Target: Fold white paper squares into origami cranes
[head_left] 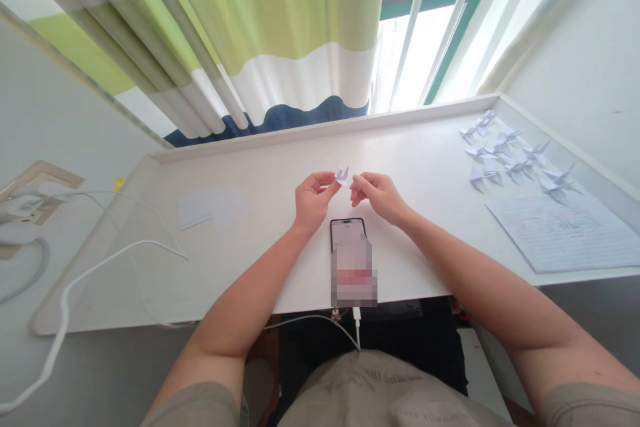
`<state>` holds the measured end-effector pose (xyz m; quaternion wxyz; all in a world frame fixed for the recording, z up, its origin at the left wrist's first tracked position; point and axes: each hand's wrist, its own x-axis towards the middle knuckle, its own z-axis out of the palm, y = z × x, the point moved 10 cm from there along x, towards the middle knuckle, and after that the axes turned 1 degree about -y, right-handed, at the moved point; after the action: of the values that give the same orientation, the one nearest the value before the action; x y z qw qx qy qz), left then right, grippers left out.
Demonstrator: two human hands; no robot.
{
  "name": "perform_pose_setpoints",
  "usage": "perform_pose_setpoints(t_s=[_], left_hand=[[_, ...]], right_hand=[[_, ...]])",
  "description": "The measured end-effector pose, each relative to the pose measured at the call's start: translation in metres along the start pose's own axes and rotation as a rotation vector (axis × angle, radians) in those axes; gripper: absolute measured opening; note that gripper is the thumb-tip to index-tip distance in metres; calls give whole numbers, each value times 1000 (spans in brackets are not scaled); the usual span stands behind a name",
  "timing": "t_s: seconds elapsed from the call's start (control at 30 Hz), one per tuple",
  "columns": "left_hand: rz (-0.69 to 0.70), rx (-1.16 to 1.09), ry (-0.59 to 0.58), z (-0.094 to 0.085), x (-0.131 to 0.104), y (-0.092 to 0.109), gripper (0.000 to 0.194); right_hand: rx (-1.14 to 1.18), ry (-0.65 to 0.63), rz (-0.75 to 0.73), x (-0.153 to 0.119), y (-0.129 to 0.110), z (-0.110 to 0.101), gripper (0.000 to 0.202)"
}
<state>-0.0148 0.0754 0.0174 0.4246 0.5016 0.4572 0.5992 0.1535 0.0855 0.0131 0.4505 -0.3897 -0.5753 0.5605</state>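
My left hand pinches a small folded white paper crane between thumb and fingertips, above the middle of the desk. Two pointed ends of the crane stick upward. Just to its right is my right hand, its fingers curled in and the thumb against them. A small gap separates it from the crane, and nothing shows in its grip. Below both hands a phone with a partly blurred screen lies at the desk's front edge, a white cable plugged into its lower end.
Several folded paper cranes stand at the right end of the white desk. Near them lies a written sheet. Pale paper pieces lie on the left. White cables run from a wall socket. A raised rim borders the back.
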Motion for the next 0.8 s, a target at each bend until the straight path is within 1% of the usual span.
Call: perform_pose_setpoints(t_s=[0.1, 0.2, 0.23, 0.3, 0.37, 0.4, 0.43, 0.5, 0.57, 0.63, 0.7, 0.73, 0.8], left_hand=[[50, 51, 15, 3, -1, 6, 28], [80, 67, -23, 12, -2, 18, 25], [90, 68, -42, 15, -3, 23, 24], [93, 67, -147, 29, -2, 33, 22], [59, 38, -245, 45, 0, 38, 21], [35, 16, -267, 53, 3, 40, 24], [1, -5, -290, 62, 7, 40, 28], [-73, -42, -347, 87, 15, 37, 33], [-128, -90, -416, 118, 21, 35, 39], [-186, -81, -517, 152, 23, 32, 45], [-206, -49, -582, 181, 25, 31, 43], [-208, -39, -590, 193, 28, 32, 41], [-203, -22, -584, 210, 34, 34, 36]], right_hand=[[91, -115, 84, -4, 1, 13, 58], [129, -144, 87, -9, -9, 15, 49], [139, -134, 92, -11, -13, 12, 47], [167, -108, 108, -17, -19, 2, 44], [177, -86, 125, -25, -25, -13, 44], [168, -70, 132, -30, -27, -22, 45], [151, -49, 138, -36, -29, -33, 45], [104, -1, 141, -49, -33, -58, 49], [58, 22, 129, -61, -38, -81, 53], [19, 36, 118, -71, -44, -104, 57], [-37, 31, 138, -78, -48, -124, 56], [-68, 23, 162, -80, -49, -133, 54], [-124, 76, 186, -82, -56, -157, 47]])
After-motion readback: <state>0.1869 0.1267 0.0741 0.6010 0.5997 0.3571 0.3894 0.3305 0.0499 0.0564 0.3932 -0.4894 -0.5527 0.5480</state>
